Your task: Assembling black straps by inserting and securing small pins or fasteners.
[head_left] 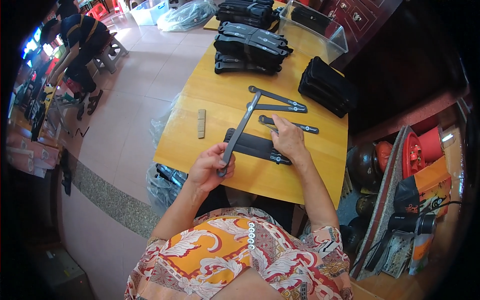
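We see left hand clamped on long black strip, lifted off wooden table for handling. Right hand pinches small metal piece above flat black strips. Hands apart.

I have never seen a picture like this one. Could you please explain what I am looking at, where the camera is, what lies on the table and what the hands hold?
There is no machine here: a person works with two bare hands. The single picture comes from a wide camera worn on the head, looking down, so straight edges look bent. The left hand holds the near end of a long dark strip that slants up across the wooden table. The right hand rests on a flat black piece and seems to pinch a small metal part. More dark strips lie beyond, with stacks of black pieces, a clear plastic bin and a small tan block. Another person works at the far left.
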Motion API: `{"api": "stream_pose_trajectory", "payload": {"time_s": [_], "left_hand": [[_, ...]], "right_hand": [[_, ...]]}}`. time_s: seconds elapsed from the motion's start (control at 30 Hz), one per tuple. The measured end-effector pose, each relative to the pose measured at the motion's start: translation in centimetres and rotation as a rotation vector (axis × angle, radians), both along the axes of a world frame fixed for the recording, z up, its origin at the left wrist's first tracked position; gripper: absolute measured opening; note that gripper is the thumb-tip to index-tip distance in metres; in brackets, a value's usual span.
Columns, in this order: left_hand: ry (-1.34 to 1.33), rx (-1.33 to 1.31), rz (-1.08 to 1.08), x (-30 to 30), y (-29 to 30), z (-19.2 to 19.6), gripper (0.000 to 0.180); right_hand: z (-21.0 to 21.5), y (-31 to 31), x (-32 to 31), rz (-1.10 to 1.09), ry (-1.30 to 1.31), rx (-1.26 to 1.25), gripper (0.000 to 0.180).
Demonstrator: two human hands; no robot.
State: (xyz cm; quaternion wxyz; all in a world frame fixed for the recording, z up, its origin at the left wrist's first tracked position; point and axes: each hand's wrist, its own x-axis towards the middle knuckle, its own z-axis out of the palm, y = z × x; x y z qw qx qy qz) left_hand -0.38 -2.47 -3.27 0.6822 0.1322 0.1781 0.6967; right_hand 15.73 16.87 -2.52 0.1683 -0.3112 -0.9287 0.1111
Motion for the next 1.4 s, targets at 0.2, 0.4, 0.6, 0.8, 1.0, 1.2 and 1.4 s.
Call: {"api": "stream_pose_trajectory", "payload": {"time_s": [0.2, 0.4, 0.6, 0.8, 1.0, 1.2, 1.4], "left_hand": [[-0.082, -0.083, 0.003, 0.7, 1.4, 0.4, 0.018], [-0.013, -0.171, 0.074, 1.6, 1.5, 1.0, 0.013], [0.077, -0.228, 0.160, 2.2, 1.4, 1.5, 0.011], [0.155, -0.226, 0.192, 2.4, 1.1, 1.7, 0.012], [0.246, -0.295, 0.242, 2.7, 1.1, 2.0, 0.013], [0.253, -0.267, 0.252, 2.8, 1.1, 1.4, 0.013], [0.298, -0.270, 0.293, 3.0, 1.2, 1.4, 0.013]], "right_hand": [[2.2, -4.1, 1.4, -0.003, 0.301, -0.059, 0.028], [3.5, -10.7, 2.1, 0.206, 0.366, -0.180, 0.025], [4.7, -12.9, 2.3, 0.203, 0.296, -0.242, 0.027], [5.0, -13.4, 2.2, 0.183, 0.274, -0.229, 0.025], [5.0, -13.5, 2.2, 0.179, 0.242, -0.268, 0.024], [5.4, -13.6, 2.3, 0.165, 0.242, -0.305, 0.021], [5.4, -13.8, 2.3, 0.137, 0.207, -0.353, 0.020]]}}
